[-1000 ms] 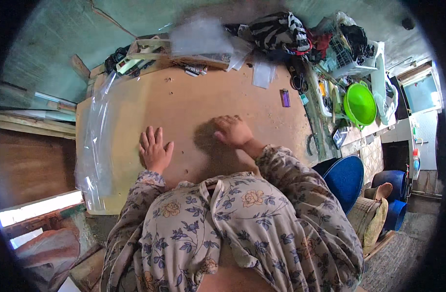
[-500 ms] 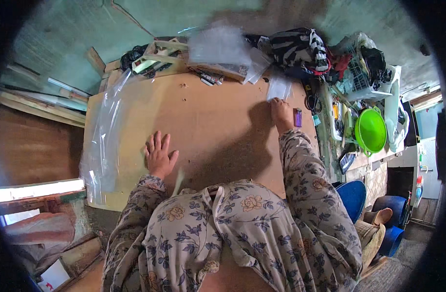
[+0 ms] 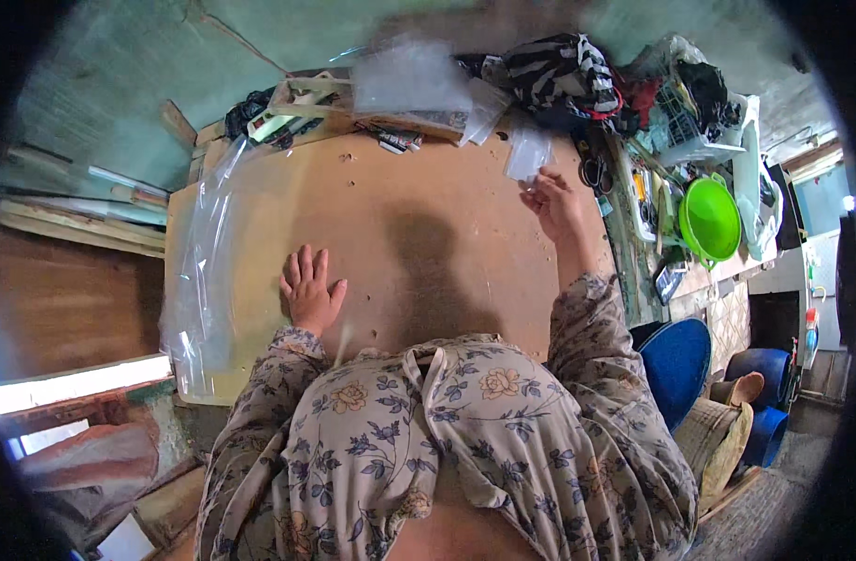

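Note:
My left hand (image 3: 310,292) lies flat on the brown board (image 3: 372,187), left of its middle, with the fingers spread. Over the right part of the board is my right hand (image 3: 554,206), its fingers bent inward. Its fingertips are at the lower edge of some clear plastic bags (image 3: 527,154); whether they touch the plastic I cannot tell. Anything between those fingers is too small or hidden to name. No purple lighter shows beside the right hand now. A long clear plastic sheet (image 3: 204,271) covers the board's left side.
Along the back edge stand a wooden box (image 3: 419,122), a stack of clear plastic (image 3: 409,79) and a black-and-white striped cloth (image 3: 561,70). To the right are black scissors (image 3: 592,173), a green basin (image 3: 710,220) and a wire basket (image 3: 680,122). Blue tubs (image 3: 676,369) stand lower right.
My right hand has turned and its fingers have curled over where the purple lighter lay; the lighter is out of sight. My left hand stays flat. The view has shifted slightly.

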Action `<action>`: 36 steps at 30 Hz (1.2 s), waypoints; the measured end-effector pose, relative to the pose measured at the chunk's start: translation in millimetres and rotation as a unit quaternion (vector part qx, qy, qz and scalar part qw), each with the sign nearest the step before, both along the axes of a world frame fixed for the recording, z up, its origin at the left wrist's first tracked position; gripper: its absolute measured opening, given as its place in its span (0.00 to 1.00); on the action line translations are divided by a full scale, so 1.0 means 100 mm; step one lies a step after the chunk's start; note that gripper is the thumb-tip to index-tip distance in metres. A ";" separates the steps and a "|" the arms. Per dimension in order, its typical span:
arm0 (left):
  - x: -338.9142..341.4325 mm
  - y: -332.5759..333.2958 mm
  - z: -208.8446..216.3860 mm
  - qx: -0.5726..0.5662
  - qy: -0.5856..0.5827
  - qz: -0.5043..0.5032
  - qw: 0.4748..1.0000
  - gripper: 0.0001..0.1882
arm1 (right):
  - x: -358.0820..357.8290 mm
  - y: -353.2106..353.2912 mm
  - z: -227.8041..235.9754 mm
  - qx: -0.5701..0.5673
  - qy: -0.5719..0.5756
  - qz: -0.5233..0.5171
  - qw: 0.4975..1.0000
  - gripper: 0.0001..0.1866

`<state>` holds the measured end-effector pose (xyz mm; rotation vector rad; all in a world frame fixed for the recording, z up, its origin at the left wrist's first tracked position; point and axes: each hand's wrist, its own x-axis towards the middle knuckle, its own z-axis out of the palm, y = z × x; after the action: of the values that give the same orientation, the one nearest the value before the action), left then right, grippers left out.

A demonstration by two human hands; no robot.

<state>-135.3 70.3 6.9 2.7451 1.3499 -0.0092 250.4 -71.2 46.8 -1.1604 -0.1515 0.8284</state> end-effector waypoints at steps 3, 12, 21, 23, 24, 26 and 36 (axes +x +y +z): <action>0.24 -0.04 0.20 0.020 0.002 -0.018 1.000 0.33 | -0.34 -0.14 0.17 0.029 0.044 0.141 0.989 0.05; 1.21 -0.32 0.45 -0.570 -0.346 -0.102 0.738 0.22 | -1.04 0.04 0.16 -0.055 -0.030 0.451 0.891 0.05; 0.87 -0.21 0.24 -0.327 -0.306 -0.073 0.891 0.07 | 0.28 0.37 -0.80 -0.363 -0.517 0.142 0.762 0.22; 0.87 -0.21 0.16 -0.347 -0.351 -0.047 0.869 0.07 | 0.71 0.19 -1.20 -0.450 -0.699 0.177 0.526 0.25; 0.73 -0.18 0.09 -0.401 -0.367 -0.003 0.839 0.06 | 0.42 0.28 -0.89 -0.432 -0.664 0.131 0.596 0.21; 0.66 -0.16 -0.04 -0.472 -0.384 0.027 0.793 0.06 | 0.39 0.30 -0.74 -0.431 -0.681 0.154 0.572 0.17; 0.81 -0.21 0.27 -0.485 -0.284 0.073 0.824 0.06 | 0.83 0.29 -0.78 -0.354 -0.486 -0.006 0.799 0.08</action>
<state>-54.3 49.0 33.5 1.5972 0.9654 0.0963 333.6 -42.5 -31.3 -2.2369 -0.7247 0.1646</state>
